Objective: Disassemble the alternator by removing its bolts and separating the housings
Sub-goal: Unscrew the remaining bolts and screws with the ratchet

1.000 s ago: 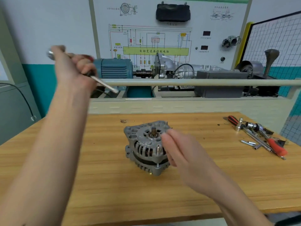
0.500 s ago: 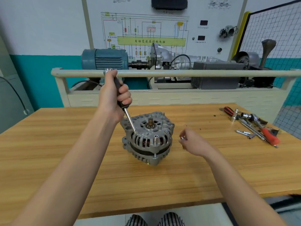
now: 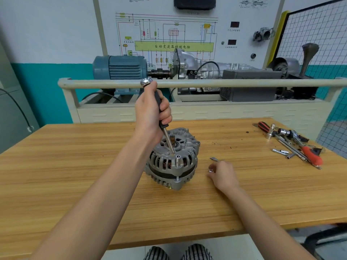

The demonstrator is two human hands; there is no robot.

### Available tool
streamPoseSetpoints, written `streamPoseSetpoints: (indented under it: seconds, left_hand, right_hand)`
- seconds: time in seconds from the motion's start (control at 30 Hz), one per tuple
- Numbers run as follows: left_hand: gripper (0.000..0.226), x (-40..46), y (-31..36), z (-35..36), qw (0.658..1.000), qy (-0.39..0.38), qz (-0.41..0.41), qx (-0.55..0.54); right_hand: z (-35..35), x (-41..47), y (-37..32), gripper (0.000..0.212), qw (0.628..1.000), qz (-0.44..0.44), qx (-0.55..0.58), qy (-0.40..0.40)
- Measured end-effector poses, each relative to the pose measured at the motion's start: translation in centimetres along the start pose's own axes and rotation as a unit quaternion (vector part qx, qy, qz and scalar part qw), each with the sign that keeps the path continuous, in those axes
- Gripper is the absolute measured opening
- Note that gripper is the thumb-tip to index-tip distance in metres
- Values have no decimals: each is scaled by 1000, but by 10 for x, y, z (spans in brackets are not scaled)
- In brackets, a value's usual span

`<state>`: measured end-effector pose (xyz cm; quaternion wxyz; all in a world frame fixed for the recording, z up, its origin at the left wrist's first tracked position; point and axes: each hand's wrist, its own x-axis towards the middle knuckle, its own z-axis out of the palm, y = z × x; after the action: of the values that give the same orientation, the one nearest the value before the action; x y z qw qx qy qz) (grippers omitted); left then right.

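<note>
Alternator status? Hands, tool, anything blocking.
Left hand grips driver, tip at socket on alternator. Right hand pinches small metal part, bolt lying beside it. Housings still joined. Nothing blocking.

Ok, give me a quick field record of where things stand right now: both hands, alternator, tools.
left hand: grips screwdriver, tip down at the alternator's top face beside a raised bolt
right hand: on the table right of the alternator, pinching a small metal piece
alternator: upright, housings together
loose bolt: lies by right hand
spare tools: far right
</note>
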<state>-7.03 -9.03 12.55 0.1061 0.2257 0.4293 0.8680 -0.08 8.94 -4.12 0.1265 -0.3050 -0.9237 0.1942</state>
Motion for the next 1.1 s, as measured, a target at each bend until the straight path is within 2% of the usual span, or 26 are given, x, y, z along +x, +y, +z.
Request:
streamPoseSetpoints:
  seconds: [0.1,0.23,0.5,0.6,0.67,0.77,0.87,0.93,1.0,1.03,1.1]
  left_hand:
    - [34,2,-2,7,999,-14,14,26]
    - [35,3,-7,14,997,-43,20,58]
    - [37,1,-15,18,992,-85,31,89]
    - [35,-2,-15,18,986,-124,48,104]
    - [36,-3,-14,19,982,-146,45,109]
    - [38,-5,-13,19,980,-169,37,102]
    - [38,-3,-11,15,971,-218,30,95]
    - [37,-1,-9,12,964,-252,6,88]
    - [37,2,-8,8,956,-279,-32,83]
    - [36,4,-7,6,951,-294,-51,80]
    - [37,6,-6,2,940,-326,-82,66]
  right_hand:
    - [-16,-2,-15,27,993,-25,91,69]
    - [-49,-5,-45,19,964,-95,208,138]
    - [-80,-22,-72,15,920,-160,331,138]
    - [-100,-26,-88,23,868,-154,454,130]
    - [-117,-21,-100,37,831,-123,541,43]
    - [-137,-9,-119,62,744,-121,633,-175]
    - [-148,0,-140,65,626,-136,713,-285]
    - [-153,5,-150,56,535,-121,788,-278]
    - [-157,8,-157,36,456,-115,851,-234]
    - [-158,8,-158,33,426,-113,871,-219]
    - [-160,8,-157,41,364,-120,897,-219]
